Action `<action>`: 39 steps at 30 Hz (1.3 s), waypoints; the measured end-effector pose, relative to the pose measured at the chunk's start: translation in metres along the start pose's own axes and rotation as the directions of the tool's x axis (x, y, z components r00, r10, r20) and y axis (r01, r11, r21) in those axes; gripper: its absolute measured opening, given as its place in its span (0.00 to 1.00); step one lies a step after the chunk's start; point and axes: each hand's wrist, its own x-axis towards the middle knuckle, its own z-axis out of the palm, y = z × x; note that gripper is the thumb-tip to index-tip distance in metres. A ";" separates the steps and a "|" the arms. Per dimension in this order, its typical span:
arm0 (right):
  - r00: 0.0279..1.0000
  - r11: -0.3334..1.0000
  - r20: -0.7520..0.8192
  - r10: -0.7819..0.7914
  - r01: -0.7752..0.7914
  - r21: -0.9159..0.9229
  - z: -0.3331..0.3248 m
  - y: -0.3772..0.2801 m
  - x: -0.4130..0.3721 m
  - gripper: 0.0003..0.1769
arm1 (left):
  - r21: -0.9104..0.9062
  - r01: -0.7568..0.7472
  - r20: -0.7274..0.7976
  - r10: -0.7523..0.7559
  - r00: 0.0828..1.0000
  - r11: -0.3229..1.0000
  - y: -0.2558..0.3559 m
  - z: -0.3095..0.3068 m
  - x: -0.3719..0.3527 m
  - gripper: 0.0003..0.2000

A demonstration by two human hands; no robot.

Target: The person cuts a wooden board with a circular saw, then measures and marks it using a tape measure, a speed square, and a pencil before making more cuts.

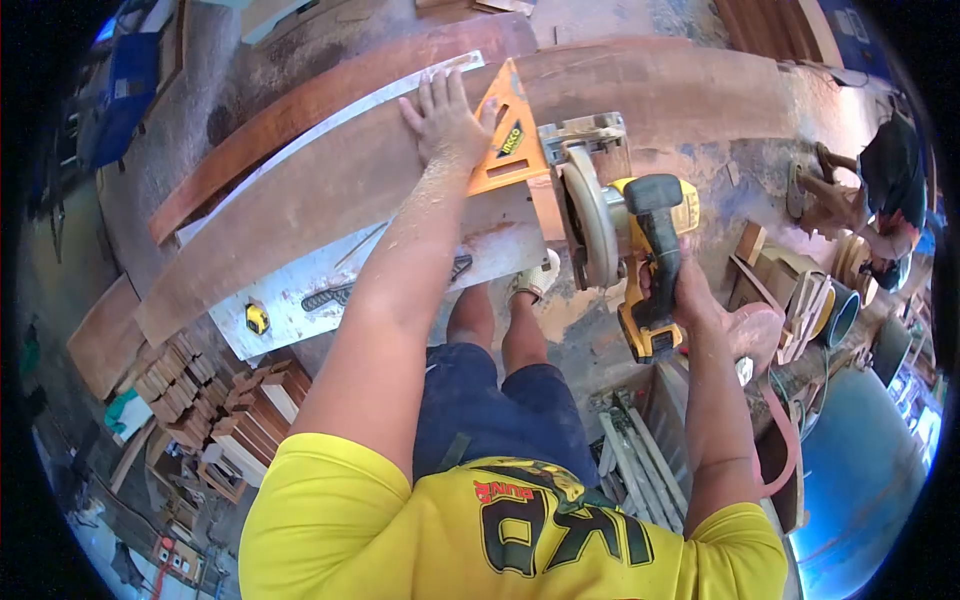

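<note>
My left hand (447, 118) lies with its fingers spread on a long curved wooden board (330, 165), its thumb against an orange triangular square (512, 135). Sawdust covers my left wrist and forearm. My right hand (692, 290) is wrapped round the handle of a yellow and black circular saw (650, 215). The saw's base plate (590, 128) is at the board, close beside the right edge of the square. Whether the blade touches the wood is hidden by its guard.
A white work surface (285, 275) under the board bears a yellow tape measure (257, 319) and a black tool (330, 297). Stacked wood pieces (185, 385) are at lower left. Another person (885, 190) crouches at right. Metal lengths (640, 455) lie near my legs.
</note>
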 end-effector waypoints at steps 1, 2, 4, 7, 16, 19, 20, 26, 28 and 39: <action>0.999 0.999 -0.032 -0.014 0.013 -0.037 0.000 0.004 -0.004 0.41 | 0.002 -0.008 0.003 0.008 1.000 1.000 0.001 0.001 -0.003 0.36; 0.997 0.998 -0.072 0.007 -0.012 -0.068 0.000 0.006 -0.005 0.41 | 0.002 -0.003 0.007 0.003 1.000 1.000 0.000 0.001 -0.003 0.36; 0.999 0.999 -0.038 -0.017 0.015 -0.048 -0.001 0.007 -0.002 0.42 | 0.015 0.009 -0.013 -0.009 1.000 1.000 0.001 0.003 0.000 0.37; 0.999 0.997 0.005 -0.035 0.035 -0.072 -0.003 0.012 -0.003 0.43 | 0.021 -0.012 -0.026 0.013 1.000 1.000 -0.001 0.004 0.000 0.38; 0.994 0.998 -0.106 -0.017 0.011 -0.055 0.000 0.008 -0.007 0.42 | -0.002 -0.004 -0.025 0.004 1.000 1.000 0.001 -0.001 0.001 0.37; 0.988 0.999 -0.155 -0.020 0.016 -0.028 0.006 0.009 -0.007 0.42 | 0.001 -0.009 -0.054 0.009 0.999 1.000 0.001 0.001 0.000 0.37; 0.988 0.999 -0.155 -0.017 0.012 -0.033 0.006 0.011 -0.008 0.42 | 0.000 -0.003 -0.051 0.003 0.999 1.000 0.000 0.001 -0.001 0.37; 0.983 1.000 -0.183 0.006 -0.006 -0.004 0.002 0.013 -0.002 0.40 | 0.005 -0.002 0.001 0.002 1.000 1.000 0.000 -0.001 0.002 0.38; 0.979 0.999 -0.200 -0.035 0.035 -0.003 0.009 0.005 -0.006 0.40 | 0.002 0.003 0.002 -0.003 1.000 1.000 -0.001 -0.002 0.002 0.38; 0.981 0.999 -0.195 0.008 0.001 0.047 0.027 -0.022 -0.005 0.37 | -0.049 0.014 0.040 -0.012 0.999 0.999 -0.001 -0.005 0.002 0.37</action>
